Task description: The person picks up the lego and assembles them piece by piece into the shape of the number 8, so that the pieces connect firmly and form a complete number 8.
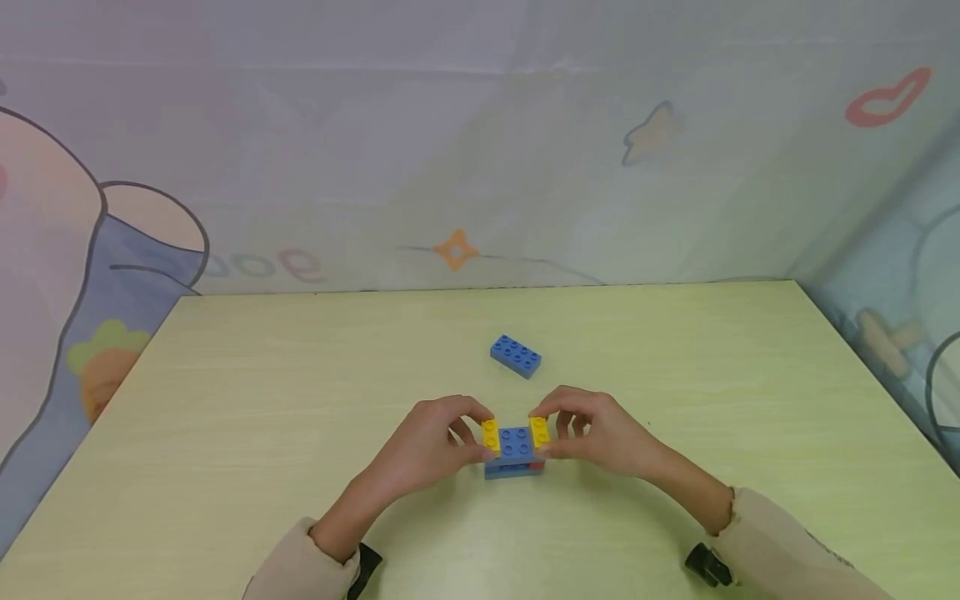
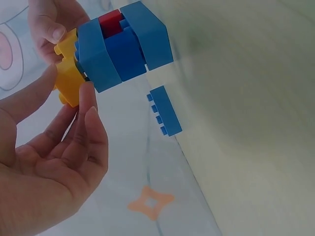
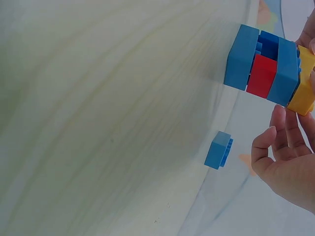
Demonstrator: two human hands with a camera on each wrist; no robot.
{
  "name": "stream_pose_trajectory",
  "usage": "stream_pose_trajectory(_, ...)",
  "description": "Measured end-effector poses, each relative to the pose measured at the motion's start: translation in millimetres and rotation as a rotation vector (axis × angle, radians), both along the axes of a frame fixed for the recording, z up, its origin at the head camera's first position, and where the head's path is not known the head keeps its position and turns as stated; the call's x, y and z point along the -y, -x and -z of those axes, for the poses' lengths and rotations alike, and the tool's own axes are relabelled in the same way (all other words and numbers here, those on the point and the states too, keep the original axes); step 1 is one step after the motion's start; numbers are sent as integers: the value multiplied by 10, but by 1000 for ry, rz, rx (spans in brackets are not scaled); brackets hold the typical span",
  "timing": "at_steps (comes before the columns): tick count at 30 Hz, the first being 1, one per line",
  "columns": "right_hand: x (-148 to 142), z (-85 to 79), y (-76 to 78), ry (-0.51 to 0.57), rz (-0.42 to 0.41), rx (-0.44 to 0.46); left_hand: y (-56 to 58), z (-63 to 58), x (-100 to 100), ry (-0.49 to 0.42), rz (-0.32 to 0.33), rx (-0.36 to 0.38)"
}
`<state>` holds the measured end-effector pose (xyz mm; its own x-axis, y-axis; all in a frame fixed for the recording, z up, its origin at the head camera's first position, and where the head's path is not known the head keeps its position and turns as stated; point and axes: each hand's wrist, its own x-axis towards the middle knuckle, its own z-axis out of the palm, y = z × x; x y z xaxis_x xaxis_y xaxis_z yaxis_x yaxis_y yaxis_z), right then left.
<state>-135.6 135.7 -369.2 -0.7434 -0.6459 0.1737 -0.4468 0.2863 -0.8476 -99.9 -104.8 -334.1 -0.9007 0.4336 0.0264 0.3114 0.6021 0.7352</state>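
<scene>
My left hand (image 1: 427, 442) pinches a small yellow brick (image 1: 491, 437) at the left end of a block stack, between thumb and fingers. A second yellow brick (image 1: 539, 432) at the right end is pinched by my right hand (image 1: 607, 433). Between them the studs of the upper blue brick (image 1: 514, 444) show. Underneath, the left wrist view shows a darker blue brick (image 2: 125, 54) and a red brick (image 2: 110, 23) side by side, above the bottom blue brick (image 2: 153, 37). The right wrist view has the red brick (image 3: 262, 75) on the near side.
A loose blue brick (image 1: 516, 356) lies studs up on the pale wooden table (image 1: 300, 375), just beyond the stack. A printed cloth (image 1: 450, 150) hangs behind the table's far edge. Dark wrist devices (image 1: 707, 565) sit by both beige sleeves (image 1: 780, 542).
</scene>
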Motion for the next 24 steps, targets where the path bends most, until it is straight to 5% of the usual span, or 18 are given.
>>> stream_pose_trajectory(24,9,-1,-3,7,6,21,0,12,-51,52,-50,21)
